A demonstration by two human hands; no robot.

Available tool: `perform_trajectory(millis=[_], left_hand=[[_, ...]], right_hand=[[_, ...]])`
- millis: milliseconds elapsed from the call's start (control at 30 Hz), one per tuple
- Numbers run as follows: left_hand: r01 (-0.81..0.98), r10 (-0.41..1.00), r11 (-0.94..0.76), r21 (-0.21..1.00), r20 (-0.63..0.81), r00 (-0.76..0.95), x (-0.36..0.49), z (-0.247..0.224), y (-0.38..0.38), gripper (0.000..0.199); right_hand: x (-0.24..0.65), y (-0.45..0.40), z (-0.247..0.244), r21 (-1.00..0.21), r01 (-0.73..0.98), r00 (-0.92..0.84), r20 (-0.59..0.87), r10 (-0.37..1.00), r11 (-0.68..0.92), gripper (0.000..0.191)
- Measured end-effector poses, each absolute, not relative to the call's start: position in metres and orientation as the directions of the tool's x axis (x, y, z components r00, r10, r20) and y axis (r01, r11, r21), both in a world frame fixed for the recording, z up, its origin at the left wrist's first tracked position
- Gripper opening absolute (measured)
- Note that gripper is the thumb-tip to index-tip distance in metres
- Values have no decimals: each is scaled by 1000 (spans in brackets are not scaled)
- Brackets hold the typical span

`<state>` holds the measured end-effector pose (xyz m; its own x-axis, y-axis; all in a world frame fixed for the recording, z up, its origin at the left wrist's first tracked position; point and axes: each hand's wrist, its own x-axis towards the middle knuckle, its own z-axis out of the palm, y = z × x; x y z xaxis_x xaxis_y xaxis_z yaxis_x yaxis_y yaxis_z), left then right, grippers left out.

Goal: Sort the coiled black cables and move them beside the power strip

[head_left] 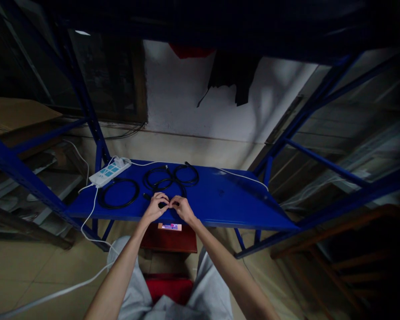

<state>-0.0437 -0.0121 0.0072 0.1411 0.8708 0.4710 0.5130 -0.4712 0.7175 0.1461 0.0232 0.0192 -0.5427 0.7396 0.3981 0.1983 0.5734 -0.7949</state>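
At the front edge of the blue shelf board, my left hand [157, 207] and my right hand [182, 208] meet with fingertips pinched close together. A black cable [184, 191] runs down to them from behind, and a dark stretch of it shows between the left thumb and fingers. One end with a plug [146, 196] sticks out beside my left hand. Exactly how the fingertips grip it is partly hidden. Just behind the hands lie black cable loops [158, 178] and another coil [186, 174]. A separate black cable coil [120, 207] rests to the left.
A white power strip [108, 172] with blue sockets sits at the board's left end, its white cord [86, 231] hanging down front. A lit phone [170, 226] lies on a red-brown stool [168, 242] below. Blue frame posts [270, 171] rise on both sides.
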Motion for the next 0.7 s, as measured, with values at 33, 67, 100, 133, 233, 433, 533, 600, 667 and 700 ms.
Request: perform_trajectory(millis=[33,67,100,133,233,433,533,600,667,700], left_hand=[[513,871,-470,718,473,137,-43,7,-12,5],[513,872,-468,720,472,133,-43,7,-13,4],[511,873,-465,723,470,131,-43,7,-13,5],[509,875,-463,726,467,130,-43,7,-13,6],[507,878,-459,729,460,134,-42,9,-13,7],[525,880,-455,719,455,138,-39,7,-13,7],[550,883,-445,707,448,138,-37,6,-16,7],[566,886,-437,699,444,136,-37,5,-17,7],[584,891,-424,692,435,131,-36,4,-18,8],[595,895,-414,689,428,127,-36,4,-18,8]], right_hand=[[146,22,15,-814,187,-508,399,764,550,11],[145,22,11,-829,179,-476,399,784,530,8],[145,22,8,-839,173,-449,400,799,517,7],[144,22,5,-844,167,-432,402,808,510,7],[143,24,2,-848,150,-410,414,813,508,10],[144,21,6,-860,145,-411,398,820,490,9],[145,18,8,-852,169,-398,401,825,496,7],[144,18,8,-845,185,-397,403,825,502,8],[144,17,7,-838,195,-405,404,820,509,10],[144,18,7,-835,199,-411,404,817,513,11]])
